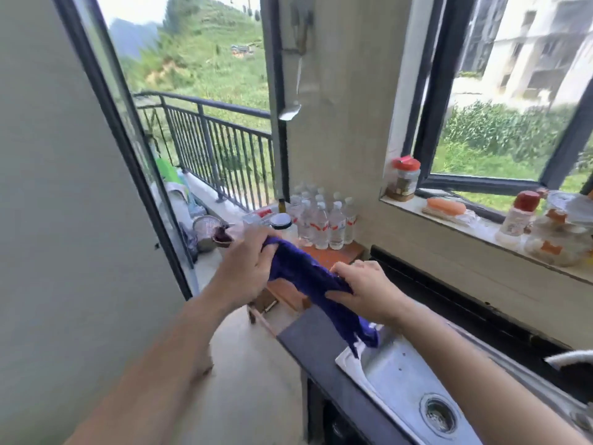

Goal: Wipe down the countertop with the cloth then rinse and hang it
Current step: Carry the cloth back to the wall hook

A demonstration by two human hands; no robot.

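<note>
Purple cloth (308, 277) stretched above the steel sink (394, 374), left hand (247, 268) gripping its far end, right hand (365, 290) clenched on its middle, loose tail hanging over the sink's left rim, dark countertop (308, 335) just left of sink.

Two hands (253, 268), one cloth (308, 277)

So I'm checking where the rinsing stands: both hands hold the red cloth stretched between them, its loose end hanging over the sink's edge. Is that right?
Not quite: the cloth is dark blue, not red. The head view shows the left hand and right hand holding it stretched between them, its loose end hanging over the edge of the sink.
</note>
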